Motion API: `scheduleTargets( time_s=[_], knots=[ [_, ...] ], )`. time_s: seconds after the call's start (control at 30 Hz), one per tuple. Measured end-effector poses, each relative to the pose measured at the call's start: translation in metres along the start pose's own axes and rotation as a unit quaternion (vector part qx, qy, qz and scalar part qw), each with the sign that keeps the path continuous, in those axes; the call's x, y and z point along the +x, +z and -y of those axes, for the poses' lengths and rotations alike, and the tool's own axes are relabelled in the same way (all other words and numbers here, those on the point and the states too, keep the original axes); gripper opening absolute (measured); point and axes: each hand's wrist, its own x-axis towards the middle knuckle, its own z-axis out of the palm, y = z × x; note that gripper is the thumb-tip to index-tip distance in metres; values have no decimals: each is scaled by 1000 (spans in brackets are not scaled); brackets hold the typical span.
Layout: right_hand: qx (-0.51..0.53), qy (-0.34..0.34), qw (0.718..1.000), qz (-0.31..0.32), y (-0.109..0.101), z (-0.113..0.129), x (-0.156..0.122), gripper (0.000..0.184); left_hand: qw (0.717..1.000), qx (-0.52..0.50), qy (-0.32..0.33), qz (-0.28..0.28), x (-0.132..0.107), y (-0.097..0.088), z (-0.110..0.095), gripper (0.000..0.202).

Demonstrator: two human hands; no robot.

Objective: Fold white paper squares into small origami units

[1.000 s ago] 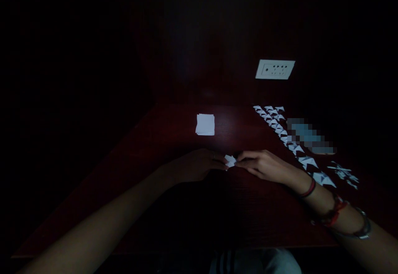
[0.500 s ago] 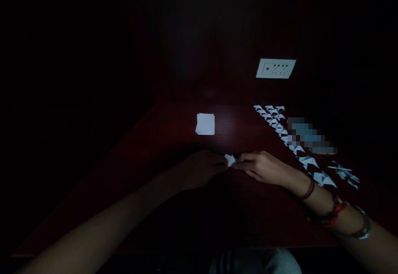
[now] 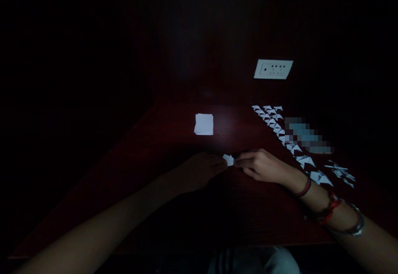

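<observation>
A small folded piece of white paper (image 3: 228, 160) lies between my two hands, low over the dark red table. My left hand (image 3: 203, 169), in deep shadow, has its fingers closed on the paper's left side. From the other side, my right hand (image 3: 259, 165) pinches the right end with its fingertips. My fingers hide parts of the paper's edges. Beyond the hands sits a stack of square white paper sheets (image 3: 204, 124). Several folded paper pieces (image 3: 281, 132) stand in rows to the right, the nearest close to my right wrist.
Thin white paper scraps (image 3: 341, 171) lie at the right. Behind them is a blurred-out flat object (image 3: 307, 136), its kind hidden. A white socket panel (image 3: 273, 69) is on the wall behind the dark red table (image 3: 161, 129).
The view has shifted slightly, so the objects appear a little further left. Both hands keep their hold on the folded paper, with only slight finger movement.
</observation>
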Motion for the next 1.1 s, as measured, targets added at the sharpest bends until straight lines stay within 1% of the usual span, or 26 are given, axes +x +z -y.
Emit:
scheduleTargets(
  time_s=[0.13,0.23,0.37,0.53,0.63,0.7,0.8,0.87,1.0,1.1],
  knots=[
    [40,6,999,-14,1,-2,-1,29,1000,-2,16,-3,1,-2,0,37],
    [40,-4,999,-16,2,-2,-1,32,1000,-8,20,-16,2,-3,1,33],
    [30,-5,999,-10,1,-1,-1,28,999,-36,17,-5,1,-2,4,34],
    [66,-6,998,-20,1,-2,-1,28,997,-71,7,-2,-1,0,8,38],
    [101,-10,994,-45,3,-6,-2,28,996,-92,17,-4,0,0,10,42],
    [120,-4,990,-74,4,-10,-3,27,994,-110,18,-10,0,1,11,45],
    [123,31,982,-142,3,-16,-3,27,989,-144,19,-22,-1,2,13,47],
    [122,46,978,-165,3,-18,-3,27,986,-165,26,-24,-1,3,14,50],
    [139,54,978,-147,5,-15,2,27,984,-176,34,-20,0,2,14,52],
    [159,82,974,-141,9,-13,10,27,986,-163,30,-13,0,0,14,51]
  ],
)
